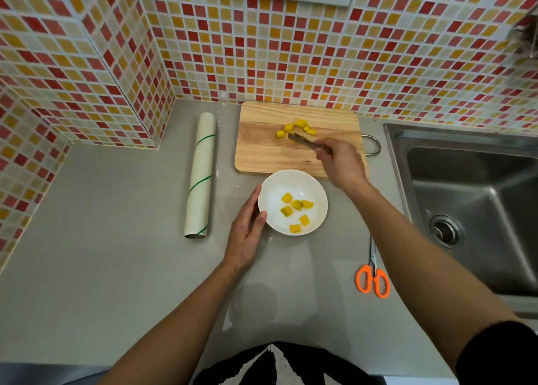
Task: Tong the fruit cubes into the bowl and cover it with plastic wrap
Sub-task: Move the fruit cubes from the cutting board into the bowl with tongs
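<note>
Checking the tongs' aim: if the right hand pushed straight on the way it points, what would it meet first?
Likely the fruit cubes on the cutting board: the right hand holds tongs whose tips already sit at the nearest cube. Beyond them, the tiled wall.

On the counter (116, 268) the bowl (317, 192) sits near me, holding some fruit cubes (296, 205). The cutting board (262, 140) lies just behind it with more cubes (300, 127). The wrap roll (201, 175) lies left; scissors (373, 277) and sink (465, 195) right.
</note>
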